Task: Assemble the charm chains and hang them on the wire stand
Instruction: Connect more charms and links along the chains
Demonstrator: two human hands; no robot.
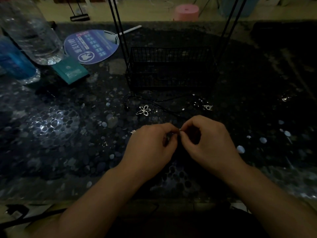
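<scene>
2 hands, left hand (151, 141) & right hand (205, 136), fingertips together, both pinching small clasp (180, 130).

Far up and left of the fingertips, the round blue hand fan (91, 46) bears large white Chinese characters beside a round white logo, with rows of small print too blurred to read. Just beside it, the teal packet (71, 70) carries a small pale emblem and an unreadable line of text.

Black wire stand (171, 69), silver flower charm (145, 110), dark pebble-patterned table (68, 134), purple-blue fan (91, 46).
</scene>
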